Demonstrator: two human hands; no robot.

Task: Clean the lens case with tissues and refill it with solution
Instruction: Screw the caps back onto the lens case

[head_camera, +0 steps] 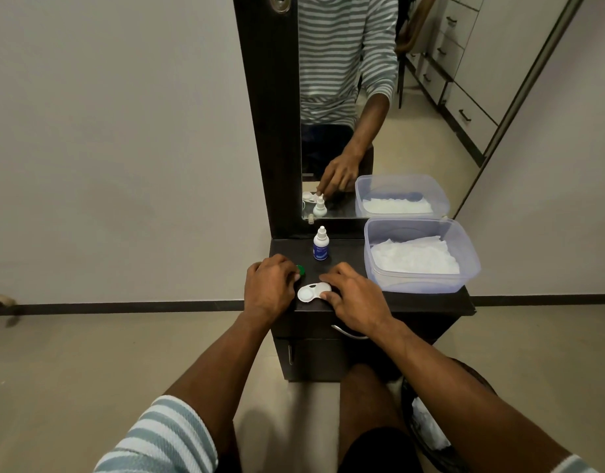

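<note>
A white twin-well lens case (pixel 312 291) lies on the dark dresser top (pixel 430 300), its left well open and facing up. My right hand (pixel 354 297) holds the case's right end, thumb on its front edge, fingers curled over it and hiding the right well. My left hand (pixel 268 285) is just left of the case and pinches a green cap (pixel 300 270) between its fingertips. Behind the case stands a small white solution bottle (pixel 320 244) with a blue label, capped. White tissues (pixel 415 256) lie inside a clear plastic tub (pixel 423 285) to the right.
A tall mirror (pixel 379 97) in a dark frame rises behind the dresser and reflects the hands, bottle and tub. Below the top are a drawer with a metal handle (pixel 348 332) and a cupboard door. A dark bin (pixel 427 425) holding white tissue sits on the floor at my right.
</note>
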